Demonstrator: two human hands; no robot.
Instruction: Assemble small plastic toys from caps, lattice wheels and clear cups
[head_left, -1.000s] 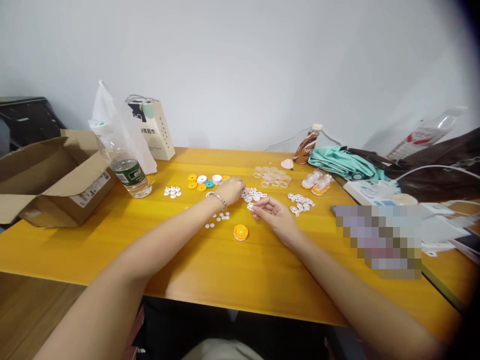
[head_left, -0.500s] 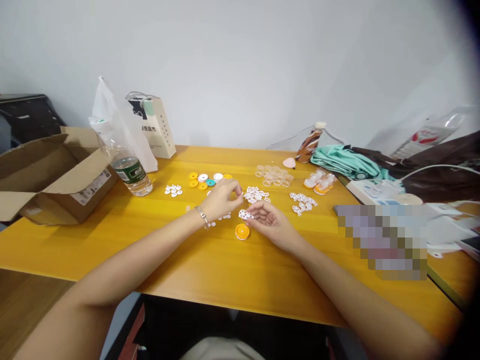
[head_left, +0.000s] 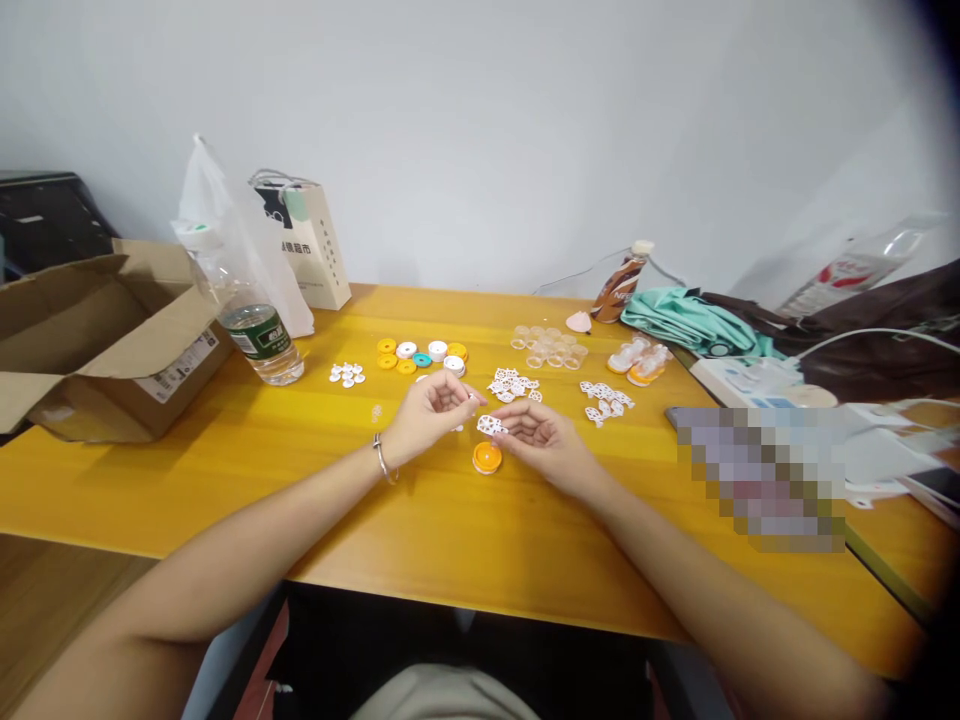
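My right hand [head_left: 551, 445] pinches a flat white openwork plastic piece [head_left: 491, 426] between thumb and fingers. Close to its left, my left hand [head_left: 431, 415] has thumb and forefinger pressed together; a small pale bit shows at the tips, too small to name. On the table just below the white piece sits a round orange cup with a white base [head_left: 487, 458], touched by neither hand. Beyond the hands lies a pile of similar white openwork pieces [head_left: 514, 384]. Small white discs lie partly hidden behind my left hand.
Orange, white and teal round parts [head_left: 422, 359] stand at the back, left of clear plastic rings [head_left: 551, 345]. Small white parts [head_left: 347, 376] lie farther left, near a water bottle [head_left: 259, 335] and an open cardboard box [head_left: 112, 400]. More openwork pieces [head_left: 606, 400] and a power strip [head_left: 739, 385] are rightward.
My left hand has come slightly down and left, its fingertips now level with the white piece. My right hand keeps its hold on that piece, almost still.
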